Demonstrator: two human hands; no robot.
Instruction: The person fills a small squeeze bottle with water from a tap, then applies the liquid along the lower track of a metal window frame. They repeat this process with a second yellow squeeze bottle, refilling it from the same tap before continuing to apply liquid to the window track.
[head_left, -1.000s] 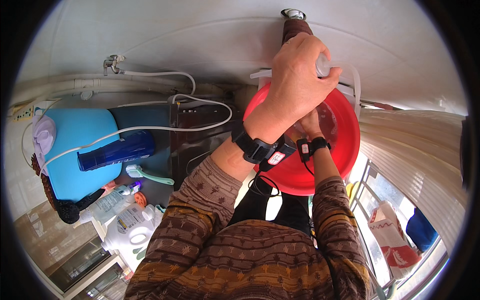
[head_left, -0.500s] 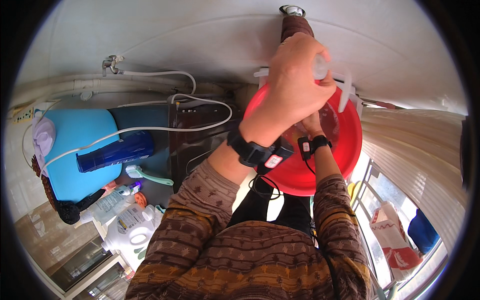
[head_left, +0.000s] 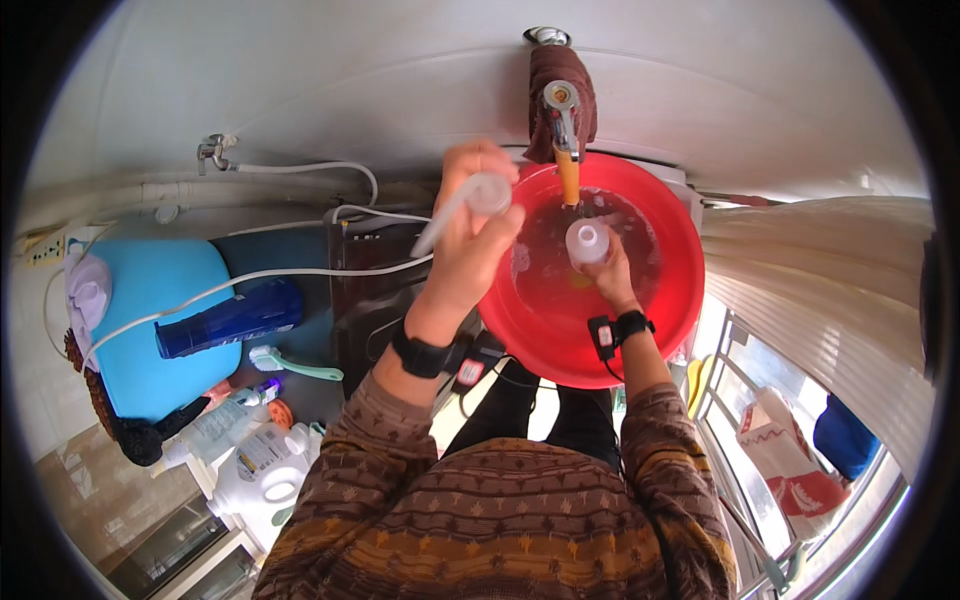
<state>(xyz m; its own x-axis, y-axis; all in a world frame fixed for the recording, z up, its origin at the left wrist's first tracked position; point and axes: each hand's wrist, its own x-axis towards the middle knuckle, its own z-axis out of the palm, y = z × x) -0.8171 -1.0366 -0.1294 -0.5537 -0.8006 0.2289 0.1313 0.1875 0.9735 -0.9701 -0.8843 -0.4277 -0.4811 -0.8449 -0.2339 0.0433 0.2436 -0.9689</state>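
Note:
My left hand [head_left: 470,245] is raised at the left rim of a red basin [head_left: 660,300] and grips a white pump top [head_left: 478,195] whose thin tube slants down to the left. Over the water in the basin, my right hand [head_left: 605,275] holds a small white bottle [head_left: 587,242] upright, its open neck toward me. A metal tap [head_left: 560,105] wrapped in a brown cloth [head_left: 585,85] sticks out of the wall just above, and its orange spout [head_left: 568,177] ends close above the bottle. Both wrists wear black bands.
Left of the basin stands a dark appliance [head_left: 375,290] crossed by white hoses [head_left: 300,272]. A blue tub [head_left: 150,300], a blue bottle [head_left: 230,318], a green brush [head_left: 295,365] and a white jug [head_left: 262,465] lie further left. A ribbed pale panel [head_left: 830,300] and a wire rack [head_left: 760,480] are at right.
My left hand has come down and to the left off the tap, which now shows. It carries the white pump top. The right hand and bottle have become visible in the basin.

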